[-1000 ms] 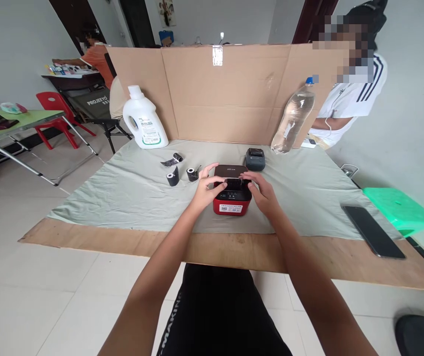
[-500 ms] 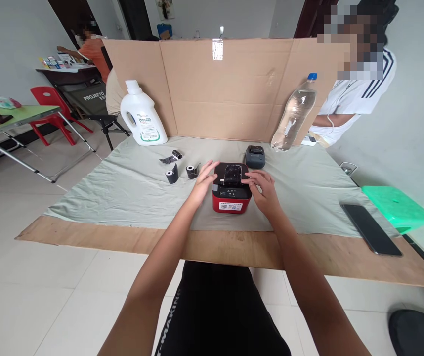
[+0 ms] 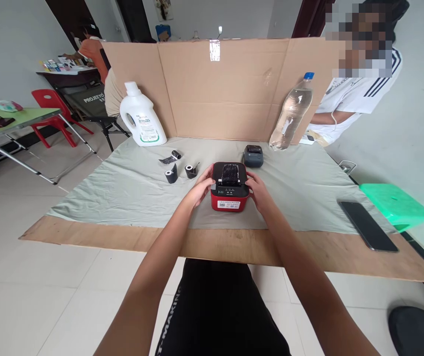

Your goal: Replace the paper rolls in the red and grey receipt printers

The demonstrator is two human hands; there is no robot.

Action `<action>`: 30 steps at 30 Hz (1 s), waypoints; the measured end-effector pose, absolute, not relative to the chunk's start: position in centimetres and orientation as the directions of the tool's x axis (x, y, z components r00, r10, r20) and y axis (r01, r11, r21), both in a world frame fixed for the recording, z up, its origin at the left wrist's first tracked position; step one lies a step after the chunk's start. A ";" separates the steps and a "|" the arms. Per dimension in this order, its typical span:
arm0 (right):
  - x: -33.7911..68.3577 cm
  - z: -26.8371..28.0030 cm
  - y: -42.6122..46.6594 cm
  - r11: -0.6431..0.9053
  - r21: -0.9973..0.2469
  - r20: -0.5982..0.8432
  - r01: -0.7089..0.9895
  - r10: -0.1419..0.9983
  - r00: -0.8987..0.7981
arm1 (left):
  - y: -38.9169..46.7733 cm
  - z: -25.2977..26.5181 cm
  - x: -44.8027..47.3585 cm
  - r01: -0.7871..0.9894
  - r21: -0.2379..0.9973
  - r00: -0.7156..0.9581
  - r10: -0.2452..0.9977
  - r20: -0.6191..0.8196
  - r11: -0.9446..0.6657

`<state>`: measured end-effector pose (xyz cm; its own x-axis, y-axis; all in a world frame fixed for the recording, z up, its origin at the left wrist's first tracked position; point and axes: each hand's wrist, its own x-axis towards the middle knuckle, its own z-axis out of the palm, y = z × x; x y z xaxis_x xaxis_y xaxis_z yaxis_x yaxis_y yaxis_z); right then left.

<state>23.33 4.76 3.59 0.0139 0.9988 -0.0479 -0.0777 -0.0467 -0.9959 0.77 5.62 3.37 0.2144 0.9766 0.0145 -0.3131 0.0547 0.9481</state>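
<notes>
A red and black label printer point(image 3: 230, 192) sits on the cloth in front of me, with a strip of shiny black film lying on its top. My left hand point(image 3: 201, 187) grips its left side, the fingertips partly hidden behind it. On the opposite side my right hand point(image 3: 258, 189) is closed against the printer's edge. To the left lie rolls of black label tape: one standing roll point(image 3: 171, 174), another roll point(image 3: 191, 171) nearer the printer, and a partly unwound roll point(image 3: 175, 155) farther back. A smaller dark grey printer point(image 3: 253, 156) stands just behind, to the right.
A white detergent jug point(image 3: 144, 116) and a water bottle point(image 3: 291, 112) lean against a cardboard screen point(image 3: 223, 99). A black phone point(image 3: 367, 226) lies near the table's right front edge, beside a green stool point(image 3: 397, 205). One person stands behind the screen at right; another is far left.
Both hands have come down from the top of the label printer to its sides and closed on it. The printer stays in about the same place.
</notes>
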 end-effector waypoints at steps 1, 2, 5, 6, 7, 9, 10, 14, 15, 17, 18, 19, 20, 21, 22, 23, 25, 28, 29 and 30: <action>23.1 4.0 4.6 -0.082 -0.992 -0.085 -0.092 0.996 0.025 | 5.6 3.4 0.8 -0.313 0.948 0.210 0.978 0.013 0.055; 22.9 4.4 4.3 -0.109 -0.988 -0.114 -0.106 0.993 0.035 | 5.6 3.4 0.9 -0.315 0.947 0.207 0.978 0.011 0.056; 22.5 5.2 3.8 -0.109 -0.987 -0.115 -0.122 0.992 0.049 | 5.4 3.5 1.0 -0.321 0.945 0.184 0.983 -0.004 0.064; 22.5 5.2 3.8 -0.099 -0.987 -0.106 -0.123 0.993 0.048 | 5.4 3.6 1.1 -0.320 0.945 0.177 0.984 -0.008 0.065; 22.5 5.2 3.7 -0.089 -0.988 -0.096 -0.123 0.994 0.045 | 5.4 3.6 1.1 -0.319 0.945 0.169 0.986 -0.009 0.064; 22.5 5.0 3.8 -0.077 -0.989 -0.083 -0.124 0.996 0.040 | 5.3 3.6 1.2 -0.320 0.946 0.162 0.987 -0.004 0.056; 22.6 4.9 3.9 -0.075 -0.990 -0.081 -0.123 0.996 0.038 | 5.3 3.6 1.2 -0.321 0.946 0.160 0.987 -0.001 0.053; 22.9 4.3 4.2 -0.072 -0.990 -0.076 -0.122 0.997 0.026 | 5.2 3.5 1.4 -0.322 0.946 0.147 0.989 0.004 0.044; 22.9 4.2 4.3 -0.071 -0.990 -0.074 -0.124 0.997 0.021 | 5.2 3.5 1.4 -0.324 0.945 0.145 0.989 0.005 0.043; 22.9 4.1 4.3 -0.069 -0.989 -0.071 -0.130 0.997 0.015 | 5.2 3.5 1.5 -0.335 0.941 0.144 0.989 0.010 0.039; 22.9 4.1 4.3 -0.068 -0.989 -0.070 -0.130 0.997 0.012 | 5.2 3.5 1.5 -0.341 0.939 0.144 0.990 0.012 0.038; 22.9 4.1 4.3 -0.067 -0.989 -0.069 -0.129 0.998 0.010 | 5.2 3.5 1.5 -0.344 0.938 0.144 0.989 0.015 0.036; 22.9 4.1 4.3 -0.066 -0.989 -0.068 -0.129 0.998 0.006 | 5.2 3.5 1.6 -0.343 0.939 0.145 0.989 0.019 0.032; 22.9 4.1 4.3 -0.065 -0.990 -0.066 -0.128 0.998 0.004 | 5.2 3.5 1.6 -0.337 0.941 0.145 0.989 0.025 0.026; 22.9 4.0 4.4 -0.063 -0.990 -0.064 -0.127 0.998 0.001 | 5.2 3.4 1.6 -0.328 0.944 0.143 0.989 0.034 0.015; 23.0 3.9 4.4 -0.061 -0.990 -0.061 -0.124 0.998 0.001 | 5.3 3.3 1.6 -0.317 0.948 0.139 0.989 0.049 -0.002; 23.1 3.6 4.5 -0.055 -0.992 -0.056 -0.115 0.998 0.003 | 5.5 3.0 1.7 -0.269 0.960 0.119 0.986 0.114 -0.078; 23.4 3.0 4.8 -0.048 -0.993 -0.048 -0.111 0.999 -0.004 | 5.8 2.7 1.7 -0.092 0.959 0.101 0.955 0.278 -0.269; 23.4 2.9 4.9 -0.045 -0.992 -0.044 -0.115 0.999 -0.007 | 5.9 2.7 1.8 -0.023 0.944 0.116 0.937 0.329 -0.328; 23.4 2.8 5.0 -0.042 -0.992 -0.042 -0.119 0.999 -0.008 | 5.9 2.8 1.8 0.034 0.927 0.135 0.920 0.367 -0.375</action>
